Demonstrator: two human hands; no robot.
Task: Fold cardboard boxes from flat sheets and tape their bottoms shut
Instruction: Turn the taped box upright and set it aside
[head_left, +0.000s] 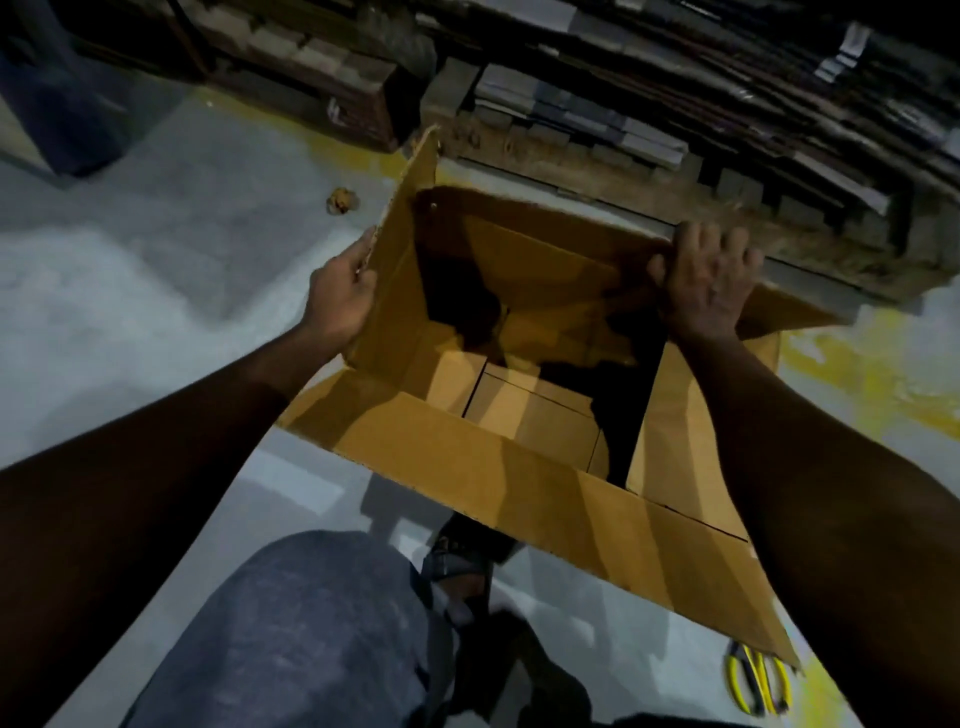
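Cardboard box (519, 467) is open side up, mouth facing the camera, above the grey floor (156, 260) between the person's legs and the wooden pallet (623, 171). Can't tell if its base touches the floor.

Bottom flaps are folded in and visible inside, seams showing, partly in shadow. No tape visible from this side. The top flaps are splayed out: near flap (545, 499) hangs toward the person, and the left flap (400, 260) stands up.

Left hand (340, 291) pinches the left flap's outer edge, with the thumb at the edge and the fingers pressed together behind the board. Right hand (709, 280) grips the box's far right corner. Its fingers (722, 244) are spread and curled over the rim, thumb on the inner face.

Rest:
- Stacked flat sheets (571, 114) on the pallet, by the floor's far edge.
- Crumpled brown scrap (343, 200) on the floor, just beyond the left flap.
- Yellow-handled tool (758, 680) on the floor by the near flap's right corner, type unclear.
- Knee in jeans (311, 623) and a sandalled foot (457, 566) under the near flap.
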